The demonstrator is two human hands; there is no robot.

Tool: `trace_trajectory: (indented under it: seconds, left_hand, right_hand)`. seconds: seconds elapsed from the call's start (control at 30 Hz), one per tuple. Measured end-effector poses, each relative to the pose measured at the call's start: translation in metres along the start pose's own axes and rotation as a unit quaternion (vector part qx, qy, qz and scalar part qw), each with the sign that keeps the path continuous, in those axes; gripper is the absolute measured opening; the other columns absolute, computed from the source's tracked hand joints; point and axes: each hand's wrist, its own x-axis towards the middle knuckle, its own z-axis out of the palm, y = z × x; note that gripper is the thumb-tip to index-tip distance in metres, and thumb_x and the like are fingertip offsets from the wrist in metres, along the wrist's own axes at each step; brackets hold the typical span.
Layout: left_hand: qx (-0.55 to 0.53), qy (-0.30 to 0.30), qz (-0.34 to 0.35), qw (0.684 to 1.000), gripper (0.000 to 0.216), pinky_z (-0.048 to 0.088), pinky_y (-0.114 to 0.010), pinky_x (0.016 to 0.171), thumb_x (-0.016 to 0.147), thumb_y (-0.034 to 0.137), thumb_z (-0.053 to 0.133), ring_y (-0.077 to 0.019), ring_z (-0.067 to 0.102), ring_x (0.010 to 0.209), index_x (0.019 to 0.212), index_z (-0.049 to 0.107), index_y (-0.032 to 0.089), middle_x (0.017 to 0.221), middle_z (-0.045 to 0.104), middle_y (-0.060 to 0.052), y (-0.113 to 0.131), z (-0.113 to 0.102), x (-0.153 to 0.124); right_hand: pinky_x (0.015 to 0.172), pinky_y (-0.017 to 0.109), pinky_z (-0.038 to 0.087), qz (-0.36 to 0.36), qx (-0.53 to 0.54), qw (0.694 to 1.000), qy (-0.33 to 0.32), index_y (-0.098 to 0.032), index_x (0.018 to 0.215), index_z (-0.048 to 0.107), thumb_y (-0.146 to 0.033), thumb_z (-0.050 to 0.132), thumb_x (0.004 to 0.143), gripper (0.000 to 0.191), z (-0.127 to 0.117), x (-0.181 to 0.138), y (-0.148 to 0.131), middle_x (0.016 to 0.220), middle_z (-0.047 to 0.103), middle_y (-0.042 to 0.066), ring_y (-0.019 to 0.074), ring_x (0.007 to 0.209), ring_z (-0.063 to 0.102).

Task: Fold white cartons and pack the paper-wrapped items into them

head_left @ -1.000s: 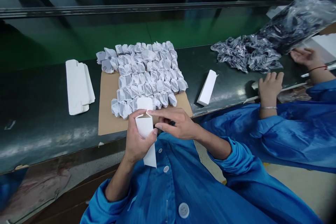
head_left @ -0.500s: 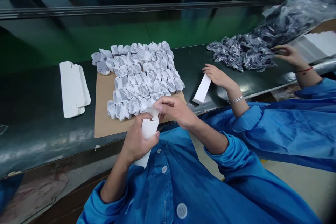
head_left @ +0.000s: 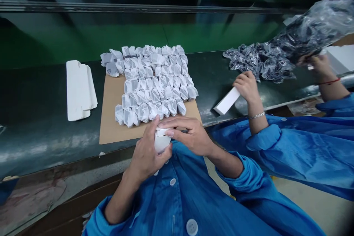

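In front of my blue jacket I hold a small white cardboard box (head_left: 162,143) upright. My left hand (head_left: 145,155) is wrapped around its body. The fingers of my right hand (head_left: 193,134) are closed at the top end, over the flap, with the thumb against the near edge. What is inside the box is hidden. Just beyond my hands, rows of small items wrapped in white paper (head_left: 151,96) cover much of a brown cardboard sheet (head_left: 110,127).
Flat white cartons (head_left: 79,92) lie stacked on the dark green bench (head_left: 35,118) at left. At right, a co-worker's hand (head_left: 247,86) holds another white box (head_left: 227,101); their other hand (head_left: 318,67) is by plastic-bagged dark items (head_left: 260,59).
The lifted flap on my box is now pressed down under my right fingers. The co-worker's white box has tilted, and their hand has closed around its end.
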Motion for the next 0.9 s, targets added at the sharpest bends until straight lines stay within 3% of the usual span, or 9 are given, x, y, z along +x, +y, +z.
trace_trajectory:
  seconds: [0.13, 0.23, 0.37, 0.5, 0.6, 0.7, 0.77, 0.83, 0.9]
  left_hand:
    - [-0.037, -0.04, -0.005, 0.998, 0.089, 0.058, -0.039, 0.093, 0.084, 0.025, 0.062, -0.0309, 0.059, 0.128, 0.157, 0.013, 0.022, 0.143, 0.054, -0.018, 0.004, -0.007, 0.002]
    - [-0.062, -0.083, -0.03, 0.994, 0.085, 0.059, -0.038, 0.088, 0.083, 0.022, 0.061, -0.0299, 0.063, 0.123, 0.156, 0.017, 0.023, 0.144, 0.054, -0.018, 0.007, -0.012, 0.001]
    - [-0.103, -0.138, -0.07, 0.983, 0.078, 0.058, -0.04, 0.09, 0.083, 0.021, 0.062, -0.0296, 0.064, 0.121, 0.152, 0.027, 0.025, 0.142, 0.055, -0.016, 0.004, -0.014, -0.003]
    - [-0.171, 0.049, -0.188, 0.966, 0.064, 0.057, -0.043, 0.091, 0.082, 0.036, 0.071, -0.0295, 0.066, 0.112, 0.138, 0.042, 0.023, 0.133, 0.056, -0.015, -0.012, -0.004, -0.003]
    - [-0.23, 0.211, -0.265, 0.912, 0.057, 0.059, -0.041, 0.079, 0.094, 0.043, 0.057, -0.0231, 0.07, 0.092, 0.142, 0.033, 0.024, 0.124, 0.058, -0.013, -0.026, -0.001, 0.002]
    - [-0.117, 0.185, -0.155, 0.963, 0.065, 0.053, -0.049, 0.097, 0.093, 0.045, 0.058, -0.0289, 0.064, 0.115, 0.148, 0.03, 0.025, 0.132, 0.056, -0.016, -0.032, -0.013, 0.003]
    - [-0.015, 0.091, -0.032, 0.995, 0.074, 0.044, -0.051, 0.109, 0.08, 0.046, 0.075, -0.0327, 0.055, 0.13, 0.144, 0.042, 0.028, 0.138, 0.056, -0.014, -0.032, -0.027, 0.0]
    - [0.053, -0.035, 0.085, 0.994, 0.068, 0.046, -0.046, 0.106, 0.076, 0.043, 0.08, -0.0318, 0.06, 0.123, 0.137, 0.052, 0.032, 0.133, 0.062, -0.01, -0.031, -0.037, -0.005]
    - [0.113, -0.117, 0.154, 0.975, 0.054, 0.054, -0.037, 0.089, 0.084, 0.039, 0.072, -0.0271, 0.071, 0.101, 0.134, 0.056, 0.031, 0.117, 0.072, -0.008, -0.031, -0.04, -0.012]
  right_hand:
    - [0.097, 0.037, 0.055, -0.103, -0.158, 0.982, 0.002, -0.018, 0.117, 0.071, -0.021, 0.054, 0.098, 0.026, 0.004, -0.012, 0.003, 0.117, 0.074, 0.009, 0.0185, 0.113, 0.067]
    - [0.079, 0.037, 0.058, -0.196, -0.299, 0.933, 0.036, -0.017, 0.117, 0.069, -0.027, 0.055, 0.097, 0.026, 0.011, -0.022, 0.015, 0.114, 0.074, 0.012, 0.0216, 0.098, 0.071]
    - [0.075, 0.035, 0.057, -0.222, -0.374, 0.9, 0.028, -0.018, 0.117, 0.068, -0.025, 0.052, 0.097, 0.027, 0.018, -0.03, 0.029, 0.116, 0.072, 0.013, 0.0211, 0.091, 0.071]
    - [0.095, 0.036, 0.054, -0.063, -0.166, 0.984, 0.0, -0.018, 0.143, 0.049, -0.048, 0.056, 0.095, 0.056, 0.024, -0.035, 0.03, 0.139, 0.059, 0.015, 0.0232, 0.121, 0.061]
    - [0.09, 0.033, 0.055, 0.115, -0.059, 0.99, -0.048, -0.021, 0.146, 0.046, -0.048, 0.068, 0.087, 0.068, 0.026, -0.037, 0.029, 0.133, 0.064, 0.01, 0.0221, 0.114, 0.065]
    - [0.09, 0.031, 0.052, 0.176, -0.065, 0.978, -0.089, -0.02, 0.137, 0.057, -0.03, 0.063, 0.089, 0.049, 0.017, -0.032, 0.028, 0.124, 0.07, 0.007, 0.0202, 0.107, 0.067]
    - [0.087, 0.029, 0.05, 0.162, -0.09, 0.975, -0.121, -0.018, 0.13, 0.062, -0.026, 0.062, 0.089, 0.041, 0.005, -0.024, 0.025, 0.12, 0.071, 0.007, 0.0197, 0.102, 0.068]
    - [0.08, 0.026, 0.05, 0.129, -0.106, 0.964, -0.207, -0.017, 0.122, 0.067, -0.029, 0.065, 0.089, 0.035, -0.008, -0.017, 0.022, 0.112, 0.074, 0.006, 0.0183, 0.094, 0.068]
    - [0.074, 0.024, 0.048, 0.119, -0.151, 0.96, -0.202, -0.017, 0.116, 0.068, -0.034, 0.062, 0.093, 0.029, -0.02, -0.011, 0.021, 0.101, 0.075, 0.004, 0.0164, 0.087, 0.068]
